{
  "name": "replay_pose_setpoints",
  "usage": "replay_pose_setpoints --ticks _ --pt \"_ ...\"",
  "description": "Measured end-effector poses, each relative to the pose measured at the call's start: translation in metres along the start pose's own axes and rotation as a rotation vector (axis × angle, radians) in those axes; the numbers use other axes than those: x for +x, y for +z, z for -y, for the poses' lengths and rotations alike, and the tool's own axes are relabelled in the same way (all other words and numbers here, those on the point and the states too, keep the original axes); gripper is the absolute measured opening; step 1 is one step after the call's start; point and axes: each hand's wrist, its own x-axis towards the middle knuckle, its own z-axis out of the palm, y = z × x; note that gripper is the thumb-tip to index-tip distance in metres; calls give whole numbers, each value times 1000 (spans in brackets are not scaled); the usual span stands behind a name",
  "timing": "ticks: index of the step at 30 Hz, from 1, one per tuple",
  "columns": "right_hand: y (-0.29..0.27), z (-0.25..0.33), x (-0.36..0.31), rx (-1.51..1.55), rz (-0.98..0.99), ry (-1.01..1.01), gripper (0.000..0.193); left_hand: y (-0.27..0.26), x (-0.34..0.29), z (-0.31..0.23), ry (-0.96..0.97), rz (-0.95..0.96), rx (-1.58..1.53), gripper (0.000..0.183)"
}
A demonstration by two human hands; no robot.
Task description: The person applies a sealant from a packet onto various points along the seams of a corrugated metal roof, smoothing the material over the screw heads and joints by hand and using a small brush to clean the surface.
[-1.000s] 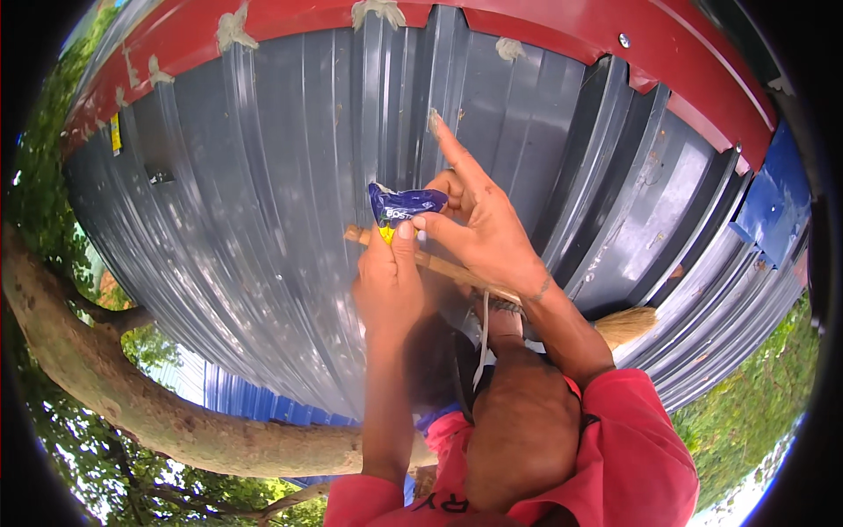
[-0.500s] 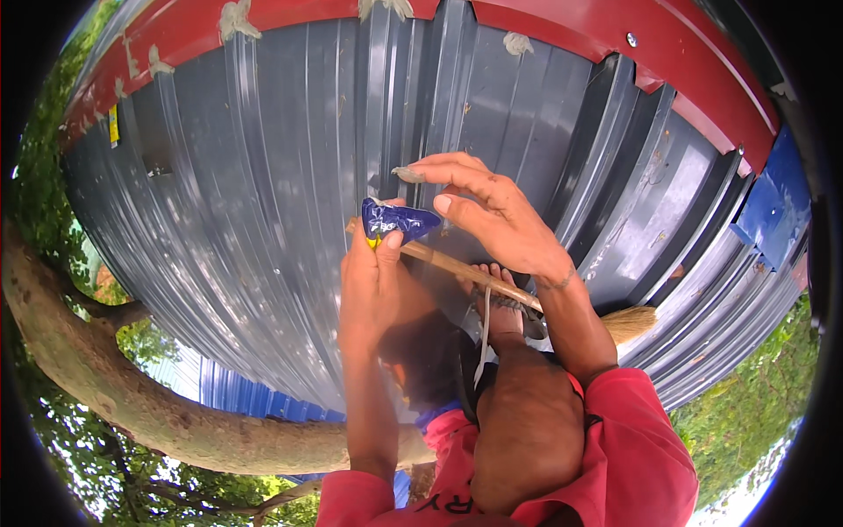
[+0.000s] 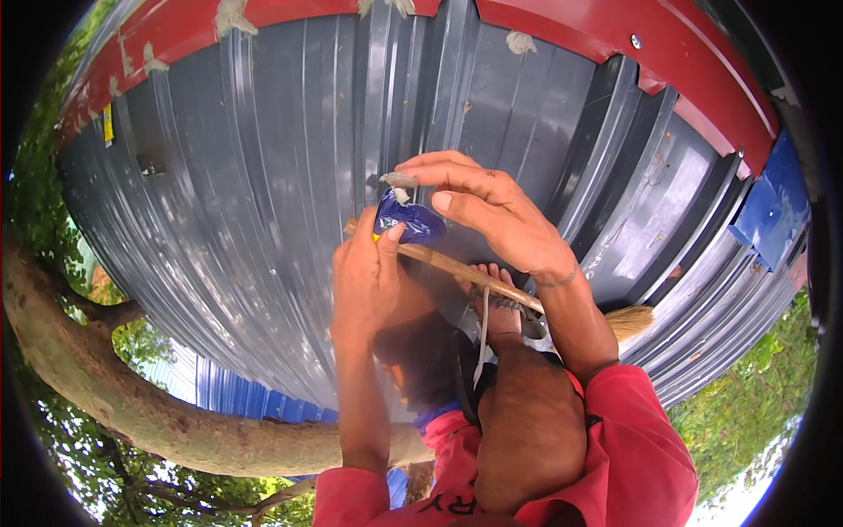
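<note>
My left hand [image 3: 369,277] grips a small blue pouch [image 3: 411,221] and, along with it, the wooden handle of a brush [image 3: 465,272]. The brush's pale bristles [image 3: 630,322] stick out to the right, past my right forearm. My right hand [image 3: 492,211] hovers just above the pouch. Its fingertips pinch a small lump of whitish putty [image 3: 399,181] at the pouch's mouth. Both hands are held over a grey corrugated metal roof sheet [image 3: 263,220].
A red metal trim [image 3: 562,35] with several dabs of whitish putty runs along the top of the roof. A blue sheet [image 3: 773,211] lies at the right. My sandalled foot [image 3: 496,303] rests on the roof. A thick tree branch [image 3: 132,404] crosses the lower left.
My right hand has swung from beside the pouch, fingers spread, to above it and now pinches a lump of putty. My left hand has kept the pouch and brush nearly still.
</note>
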Motion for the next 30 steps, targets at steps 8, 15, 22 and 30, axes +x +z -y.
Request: replay_pose_setpoints --ticks 8,15,22,30 --pt "-3 -7 2 105 0 14 35 1 7 -2 37 -3 9 31" --pt "-5 -7 3 319 28 98 35 2 9 -1 89 -31 45 25" --pt "-11 -5 0 342 -12 133 40 15 18 1 94 -10 70 24" --pt "-65 44 12 -126 -237 -251 41 42 49 13 -103 21 -76 34"
